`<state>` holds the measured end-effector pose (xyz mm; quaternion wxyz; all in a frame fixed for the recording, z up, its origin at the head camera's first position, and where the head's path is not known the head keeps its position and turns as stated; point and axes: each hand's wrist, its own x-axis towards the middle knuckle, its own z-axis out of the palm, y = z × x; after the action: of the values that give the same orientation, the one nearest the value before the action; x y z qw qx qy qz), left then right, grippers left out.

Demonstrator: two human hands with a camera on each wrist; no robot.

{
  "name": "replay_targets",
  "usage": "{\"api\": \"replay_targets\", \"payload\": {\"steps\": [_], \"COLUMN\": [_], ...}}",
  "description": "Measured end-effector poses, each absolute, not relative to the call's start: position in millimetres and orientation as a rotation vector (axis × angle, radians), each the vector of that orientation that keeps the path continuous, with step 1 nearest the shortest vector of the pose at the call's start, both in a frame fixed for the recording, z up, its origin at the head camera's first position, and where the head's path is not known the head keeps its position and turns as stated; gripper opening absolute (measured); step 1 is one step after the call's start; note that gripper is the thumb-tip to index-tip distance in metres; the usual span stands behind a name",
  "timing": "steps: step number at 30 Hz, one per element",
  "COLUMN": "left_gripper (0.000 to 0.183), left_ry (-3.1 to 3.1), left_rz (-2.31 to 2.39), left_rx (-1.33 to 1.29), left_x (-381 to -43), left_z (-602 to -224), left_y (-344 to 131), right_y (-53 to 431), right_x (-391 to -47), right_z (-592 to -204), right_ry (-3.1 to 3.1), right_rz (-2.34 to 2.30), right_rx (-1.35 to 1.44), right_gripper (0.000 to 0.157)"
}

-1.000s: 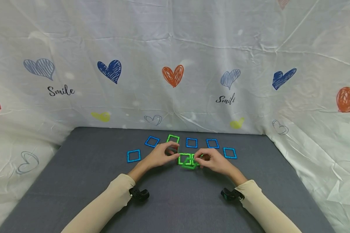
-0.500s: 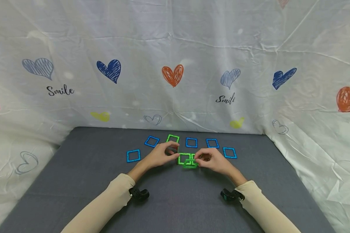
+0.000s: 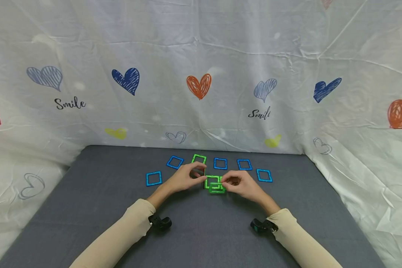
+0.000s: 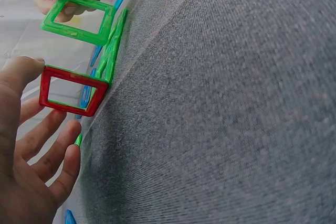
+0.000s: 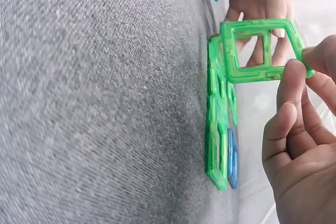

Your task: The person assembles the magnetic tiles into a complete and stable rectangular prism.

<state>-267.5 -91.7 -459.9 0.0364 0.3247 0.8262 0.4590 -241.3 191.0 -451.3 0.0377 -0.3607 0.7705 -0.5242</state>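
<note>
My right hand [image 3: 243, 184] pinches a green square magnetic tile [image 5: 231, 56] by one corner between thumb and fingertips. That tile is raised over green tiles [image 5: 216, 176] lying flat in a row on the grey cloth, and overlaps them in the head view. To its left, my left hand [image 3: 187, 178] holds a red square magnetic tile [image 4: 68, 109] standing on edge at the end of the row. The left thumb lies on its top corner, with fingers behind it. In the head view the left hand mostly hides the red tile.
Blue square tiles lie spread in an arc around the hands, including one at the left [image 3: 154, 185] and one at the right [image 3: 264, 181]. Another green tile [image 3: 200, 156] lies behind the left hand. A white curtain [image 3: 227, 126] with printed hearts hangs behind the table [image 3: 201, 230].
The right hand has shifted slightly left, and its green tile has turned from slanted to nearly square with the row. The left hand has stayed in place.
</note>
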Motion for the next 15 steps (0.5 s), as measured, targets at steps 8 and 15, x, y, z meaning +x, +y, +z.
{"api": "replay_targets", "payload": {"steps": [8,15], "left_gripper": [0.045,0.046], "left_ry": [2.539,2.531], "left_rz": [1.417,1.41], "left_rx": [0.989,0.997], "left_x": [-267,-267], "left_z": [-460,-460], "left_y": [-93,-91], "right_y": [181,174], "right_x": [-239,-227], "right_z": [-448,-430], "right_ry": [2.374,2.353], "right_rz": [-1.593,-1.602], "right_rx": [-1.17,-1.196], "right_gripper": [0.011,0.01]}}
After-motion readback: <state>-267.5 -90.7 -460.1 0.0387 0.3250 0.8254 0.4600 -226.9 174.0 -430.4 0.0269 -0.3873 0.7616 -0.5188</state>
